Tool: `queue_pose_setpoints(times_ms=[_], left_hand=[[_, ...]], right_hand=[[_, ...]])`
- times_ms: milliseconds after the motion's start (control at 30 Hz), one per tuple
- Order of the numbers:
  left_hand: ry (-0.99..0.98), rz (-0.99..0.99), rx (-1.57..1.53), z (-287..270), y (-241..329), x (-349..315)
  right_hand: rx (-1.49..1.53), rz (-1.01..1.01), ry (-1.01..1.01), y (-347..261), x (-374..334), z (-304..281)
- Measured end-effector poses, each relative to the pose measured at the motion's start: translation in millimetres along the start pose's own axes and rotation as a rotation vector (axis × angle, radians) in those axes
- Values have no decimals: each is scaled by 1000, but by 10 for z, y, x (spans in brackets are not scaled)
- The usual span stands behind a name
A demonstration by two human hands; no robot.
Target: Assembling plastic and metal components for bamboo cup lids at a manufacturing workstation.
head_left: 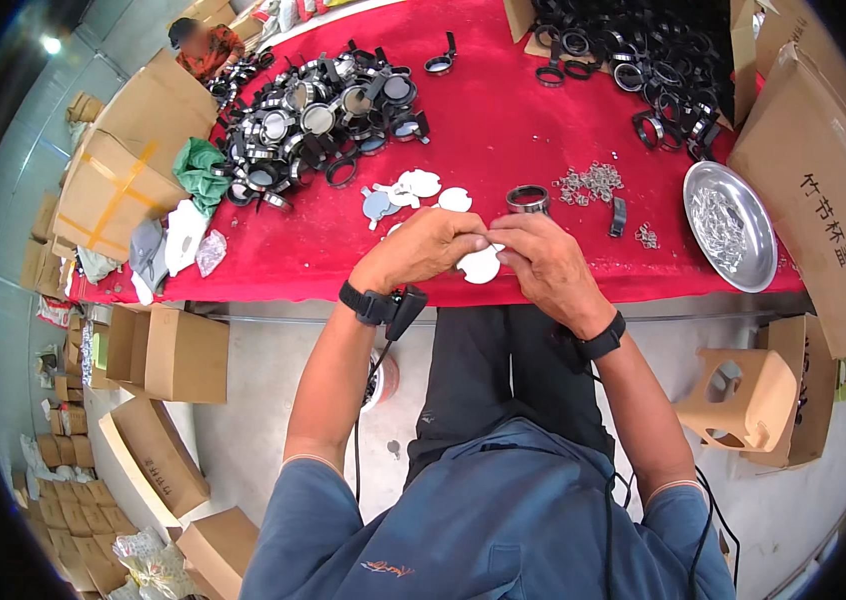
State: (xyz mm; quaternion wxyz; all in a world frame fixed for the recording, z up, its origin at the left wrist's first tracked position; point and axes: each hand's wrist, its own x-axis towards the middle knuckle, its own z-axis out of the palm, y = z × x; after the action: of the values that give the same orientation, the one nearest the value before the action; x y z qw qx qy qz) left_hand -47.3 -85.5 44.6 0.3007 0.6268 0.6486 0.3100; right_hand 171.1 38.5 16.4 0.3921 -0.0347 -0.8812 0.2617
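Close to the table's near edge, my left hand [425,247] and my right hand [549,268] meet with their fingertips closed around a white disc [481,266]. A small tab of the disc seems to lie between the fingers, though they partly hide it. Just beyond my right hand sits a black ring with a shiny rim [528,197]. Past my left hand lie loose white discs [419,183] and a grey-blue disc [376,205]. Small metal clips [590,184] form a heap to the right, with a dark grey strip-like part [618,217] beside it.
A big heap of black ringed lids [318,120] covers the red table's [503,110] far left; more black rings [663,75] lie far right. An oval steel tray [765,262] of metal pieces stands by a cardboard box [823,190]. Another person [205,50] sits at far left.
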Motion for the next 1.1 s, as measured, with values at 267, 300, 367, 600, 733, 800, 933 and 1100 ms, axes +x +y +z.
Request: queue_pose_setpoints(times_ms=[267, 300, 367, 600, 733, 800, 933, 1100], left_hand=[[-286, -5, -301, 279, -196, 284], [-213, -74, -349, 313, -233, 341], [8, -191, -476, 355, -302, 484], [346, -265, -485, 928, -616, 864], [458, -252, -496, 1116, -732, 919], [561, -154, -504, 1172, -676, 952], [631, -132, -443, 1194, -524, 867], [604, -170, -493, 1176, -472, 832]], right_hand=[[-34, 199, -76, -29, -361, -205], [3, 251, -15, 4, -387, -215], [12, 391, 112, 61, -353, -254], [-229, 619, 335, 610, 71, 62], [-372, 581, 266, 685, 127, 346], [-447, 570, 255, 708, 64, 387], [-453, 624, 234, 654, 37, 360], [-485, 571, 221, 633, 32, 335]])
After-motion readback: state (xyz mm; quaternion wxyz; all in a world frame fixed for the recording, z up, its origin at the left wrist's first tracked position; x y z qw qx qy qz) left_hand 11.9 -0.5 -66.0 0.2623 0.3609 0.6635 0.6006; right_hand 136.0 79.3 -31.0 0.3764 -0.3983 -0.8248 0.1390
